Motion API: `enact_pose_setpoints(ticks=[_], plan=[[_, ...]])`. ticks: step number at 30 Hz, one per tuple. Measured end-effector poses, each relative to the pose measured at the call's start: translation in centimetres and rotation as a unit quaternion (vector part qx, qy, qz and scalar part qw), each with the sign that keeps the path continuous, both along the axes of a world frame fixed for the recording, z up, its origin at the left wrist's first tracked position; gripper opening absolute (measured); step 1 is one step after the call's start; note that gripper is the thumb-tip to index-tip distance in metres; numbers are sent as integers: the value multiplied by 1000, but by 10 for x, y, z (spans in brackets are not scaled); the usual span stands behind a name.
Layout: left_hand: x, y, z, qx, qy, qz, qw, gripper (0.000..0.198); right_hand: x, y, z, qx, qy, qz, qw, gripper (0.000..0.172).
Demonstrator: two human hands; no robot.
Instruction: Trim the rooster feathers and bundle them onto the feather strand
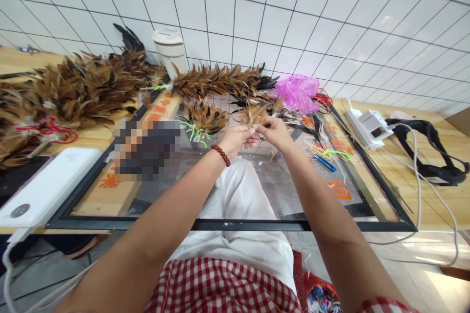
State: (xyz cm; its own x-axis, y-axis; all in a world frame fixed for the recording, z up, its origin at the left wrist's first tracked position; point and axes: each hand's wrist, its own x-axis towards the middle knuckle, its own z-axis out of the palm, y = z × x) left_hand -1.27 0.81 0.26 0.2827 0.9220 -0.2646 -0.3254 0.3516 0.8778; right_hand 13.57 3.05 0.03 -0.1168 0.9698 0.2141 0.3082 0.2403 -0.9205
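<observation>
Both hands meet over the glass-topped work surface [172, 200]. Pinched in my left hand [238, 141], which has a red bead bracelet [221, 155] at the wrist, is the base of a small brown feather bunch [253, 113]. My right hand [272, 132] closes its fingertips on the same bunch from the other side. The exact grip point is partly covered by the fingers. Just left lies another feather bunch [205, 117] with bright green ties [196, 132]. Dark loose feathers [316, 127] lie to the right of my right hand.
A long feather garland [216, 80] runs along the back, with a bigger feather pile [84, 88] at left. Around them are a white tumbler [171, 51], pink plastic [297, 92], a blue cutter [325, 163], a white power bank [51, 186], a power strip [367, 127] with cables and a black headband [433, 151].
</observation>
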Motion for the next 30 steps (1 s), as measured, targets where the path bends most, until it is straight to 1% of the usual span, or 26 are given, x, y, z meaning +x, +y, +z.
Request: enact_pose_setpoints(ticks=[2,5,7,9,12,14,17,19,21,24,27,30], plan=[[0,1,0,10,-3,-4,1000,14,-2,-3,4,-20,58,11,998,29],[0,3,1,23,-22,44,999,17,-3,-8,11,-78,124,16,989,38],[0,4,1,25,-35,77,996,16,-4,-10,13,-117,114,17,986,40],[0,4,0,30,-33,94,995,14,-5,-12,13,-137,92,14,986,38],[0,4,-1,50,-11,92,994,18,-8,-12,11,-142,93,24,985,33],[0,5,-2,57,-7,100,993,19,-9,-10,11,-138,117,26,983,29],[-3,6,-1,41,-39,137,989,15,-9,-8,10,-106,192,-15,975,26],[-4,7,0,22,-68,141,987,11,-10,-7,10,-74,221,-32,972,25],[-5,7,1,2,-89,122,989,8,-13,-8,10,-52,200,-26,978,23],[-3,6,1,-19,-107,98,989,8,-21,-12,9,-24,116,-24,993,20],[-1,5,0,-22,-120,99,988,7,-30,-16,8,15,13,-79,997,19],[1,4,-1,-21,-124,106,986,5,-34,-19,7,57,-93,-132,985,18]])
